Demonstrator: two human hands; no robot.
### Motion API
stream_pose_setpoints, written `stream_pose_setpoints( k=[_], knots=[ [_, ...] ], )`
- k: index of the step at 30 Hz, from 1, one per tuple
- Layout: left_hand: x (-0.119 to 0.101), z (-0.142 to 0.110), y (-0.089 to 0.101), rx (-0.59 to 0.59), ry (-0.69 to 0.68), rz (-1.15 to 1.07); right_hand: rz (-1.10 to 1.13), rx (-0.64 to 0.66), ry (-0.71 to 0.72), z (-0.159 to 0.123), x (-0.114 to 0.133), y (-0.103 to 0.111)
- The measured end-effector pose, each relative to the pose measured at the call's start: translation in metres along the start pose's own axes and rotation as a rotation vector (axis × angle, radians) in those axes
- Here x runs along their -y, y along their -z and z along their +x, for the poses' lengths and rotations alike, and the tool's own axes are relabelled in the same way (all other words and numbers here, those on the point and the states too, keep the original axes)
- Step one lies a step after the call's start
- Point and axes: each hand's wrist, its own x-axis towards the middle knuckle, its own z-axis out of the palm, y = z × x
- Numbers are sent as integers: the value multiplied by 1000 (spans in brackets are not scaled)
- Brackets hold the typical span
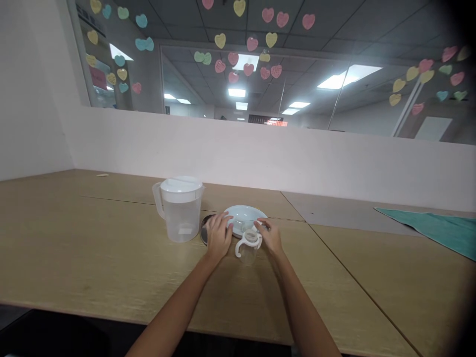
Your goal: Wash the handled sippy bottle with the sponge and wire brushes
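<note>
You are holding both hands over the lower middle of the frame, around the near side of a white plate (242, 213). Your left hand (219, 234) is hovering or resting palm down at the plate's left side, its fingers slightly spread and curving toward a clear piece (239, 225) above the plate; you cannot tell from this view whether they are gripping it. Your right hand (270, 237) is bending its thumb and fingers toward a small white part (256, 226) at the plate's right side; whether they are pinching it is too small to tell.

Between your wrists, a clear cup with a white two-handled collar (248, 250) is standing upright on the wooden table (111, 258), just in front of the plate. A dark-rimmed round object (204, 231) is showing partly behind your left hand. Left of it, a translucent pitcher with a white lid (182, 215) is standing upright, its handle pointing left.

At the right edge, a green cloth (437, 227) is lying flat. A small pale flat piece (102, 175) is lying toward the table's far left. Across the top, heart-shaped notes (271, 39) are dotting the window above the white wall (241, 153).
</note>
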Motion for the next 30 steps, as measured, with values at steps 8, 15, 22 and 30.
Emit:
stream_pose_setpoints(
  k=[8,15,22,30],
  knots=[
    [54,10,49,-643,451,88,-105,45,27,0,-8,1],
    [109,0,54,-418,554,-99,-208,-62,180,-9,3,1],
    [100,4,53,-400,561,-70,-227,-37,600,-28,31,-7],
    [94,7,65,-264,108,182,-350,-16,710,-37,36,-14]
  ],
)
